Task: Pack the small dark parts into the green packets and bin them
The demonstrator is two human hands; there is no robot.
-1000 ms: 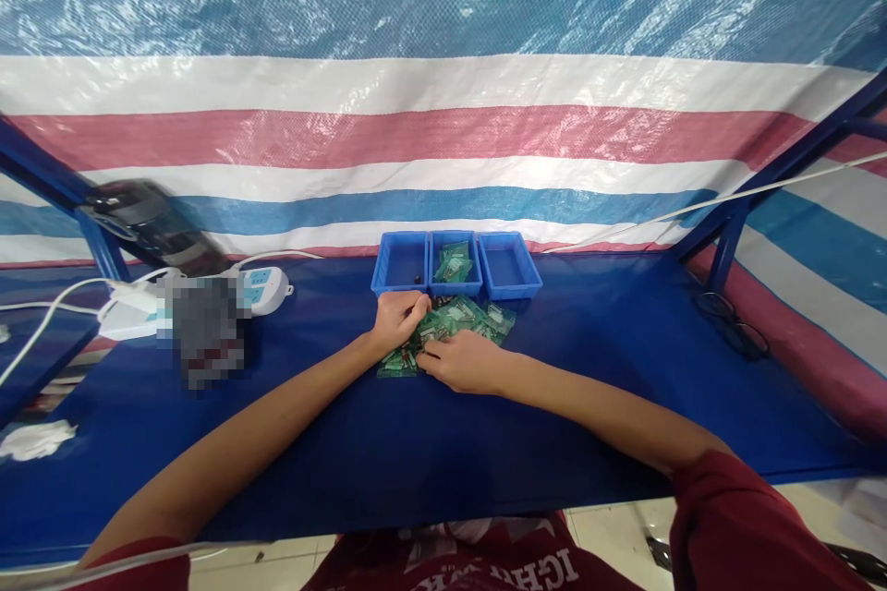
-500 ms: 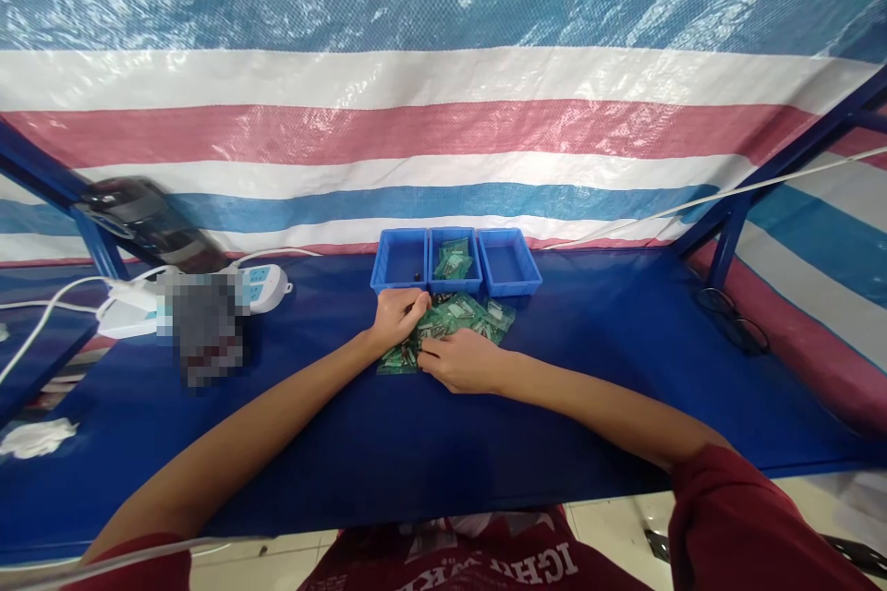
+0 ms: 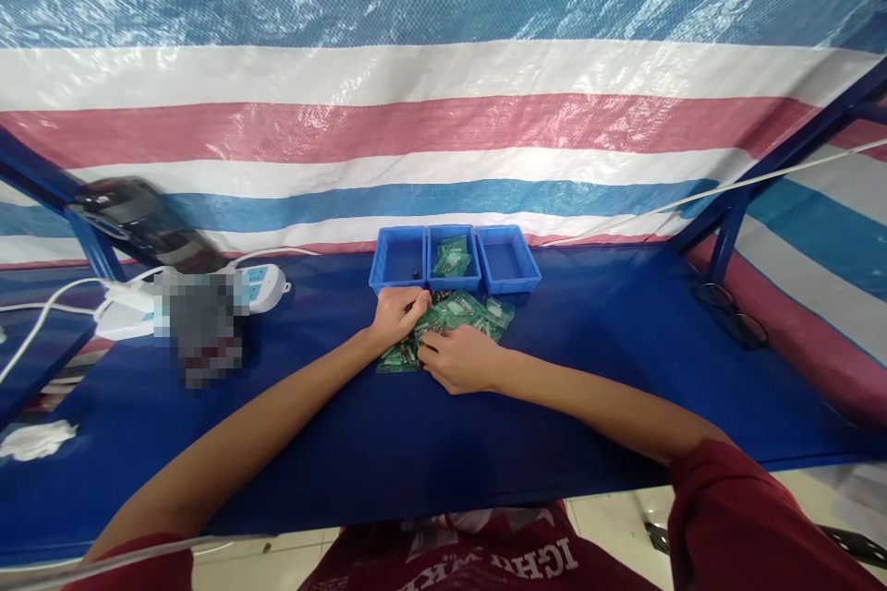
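A pile of flat, glossy green packets [image 3: 461, 305], with small pale and metallic shapes on them, lies on the blue tabletop. At the pile's left side is my left hand [image 3: 397, 316], closed, with its thumb pressed over the fingers. Lower down, against the front of the pile, my right hand [image 3: 457, 360] is closed with curled fingertips that meet the green pieces. Whatever either hand grips is hidden by the fingers. Behind the pile stand three blue bins. The middle bin [image 3: 453, 284] contains similar green pieces, and a small dark item [image 3: 416, 275] sits in the left bin [image 3: 388, 281].
The right bin [image 3: 513, 284] stands beside the middle one. On the left lie a white power strip [image 3: 267, 288] with cables, a blurred-out dark object [image 3: 206, 323], a dark bottle [image 3: 149, 222] and crumpled white tissue [image 3: 38, 440]. Glasses [image 3: 733, 314] rest at the right.
My hands stay almost in the same place on the pile, with only a slight shift of the right fingers. The view has moved a little.
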